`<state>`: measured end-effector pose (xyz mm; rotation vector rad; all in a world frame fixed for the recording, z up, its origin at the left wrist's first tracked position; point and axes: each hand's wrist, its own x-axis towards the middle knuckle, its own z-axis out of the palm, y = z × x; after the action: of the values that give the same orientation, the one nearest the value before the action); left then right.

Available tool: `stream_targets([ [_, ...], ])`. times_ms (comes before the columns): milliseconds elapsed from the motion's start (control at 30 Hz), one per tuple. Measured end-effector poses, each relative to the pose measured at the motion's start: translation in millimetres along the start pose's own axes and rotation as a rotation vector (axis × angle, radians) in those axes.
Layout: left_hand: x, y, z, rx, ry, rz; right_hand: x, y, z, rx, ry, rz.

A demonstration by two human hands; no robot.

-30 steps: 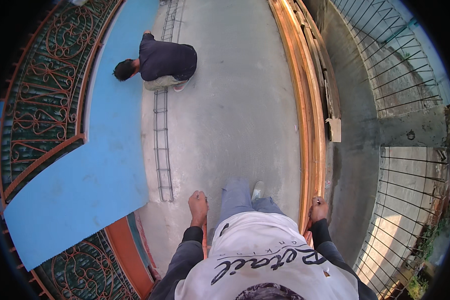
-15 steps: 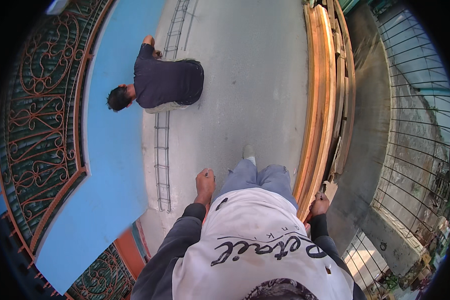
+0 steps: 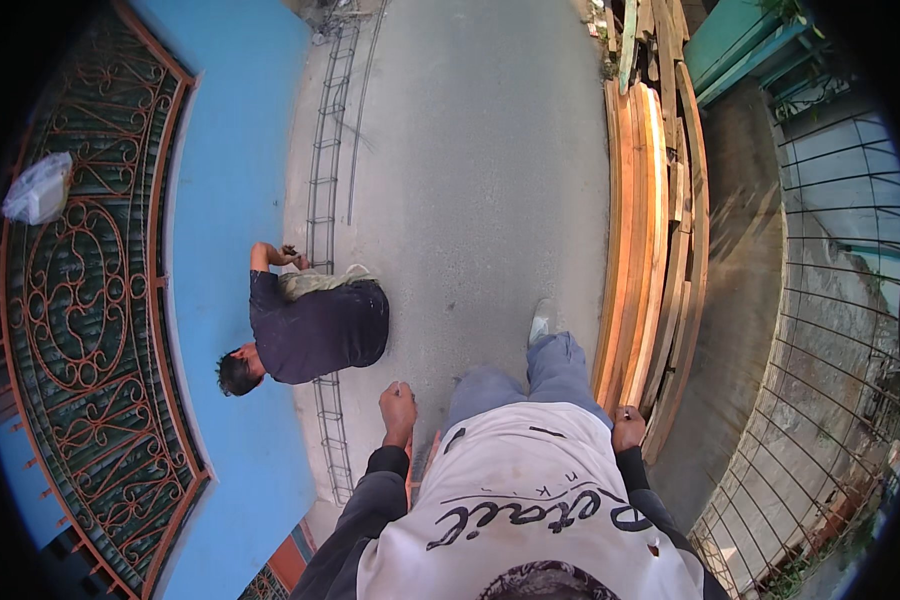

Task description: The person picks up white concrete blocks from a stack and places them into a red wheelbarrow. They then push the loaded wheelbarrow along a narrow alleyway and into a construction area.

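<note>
I have the bare left hand (image 3: 398, 411) out beside the hip, its fingers curled into a fist that looks clamped on a slim, straight orange-red bar (image 3: 410, 462). That bar runs back from the wrist, between the dark sleeve and the body. The bare right hand (image 3: 628, 429) is apart from it on the other side, fingers curled, but I cannot tell whether they close on anything; whatever lies under them is hidden from me.

The pale grey-white shoe (image 3: 541, 322) on the right foot leads on the flat grey concrete ground (image 3: 470, 220), so I judge this to be walking. To do it well, I'd give both sides an even grip, with the wrists straight and low, and take short, level steps.

My lane lies between 2 hazards. At left, a crouching person in a dark shirt (image 3: 320, 335) is at the long steel-rod lattice cage (image 3: 322, 185), near the left fist. At right, the long orange-brown timber planks (image 3: 632, 240) end close by the right hand in this view. I'd favour the middle, guard both sets of knuckles, and allow that person's back more room.
</note>
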<state>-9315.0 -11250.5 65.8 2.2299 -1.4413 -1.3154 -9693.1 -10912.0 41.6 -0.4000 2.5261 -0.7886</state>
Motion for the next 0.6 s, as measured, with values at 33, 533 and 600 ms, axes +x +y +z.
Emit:
stream_targets([
  [33, 19, 21, 8, 0.032, -0.003, 0.014, 27, -27, -5, 0.019, -0.055, 0.117],
  [533, 313, 440, 117, 0.069, 0.0, -0.023, 482, -351, 28, 0.439, -0.136, 0.525],
  [600, 370, 462, 132, 0.075, 0.029, 0.02, 547, -376, 39, 0.441, -0.155, 0.515],
])
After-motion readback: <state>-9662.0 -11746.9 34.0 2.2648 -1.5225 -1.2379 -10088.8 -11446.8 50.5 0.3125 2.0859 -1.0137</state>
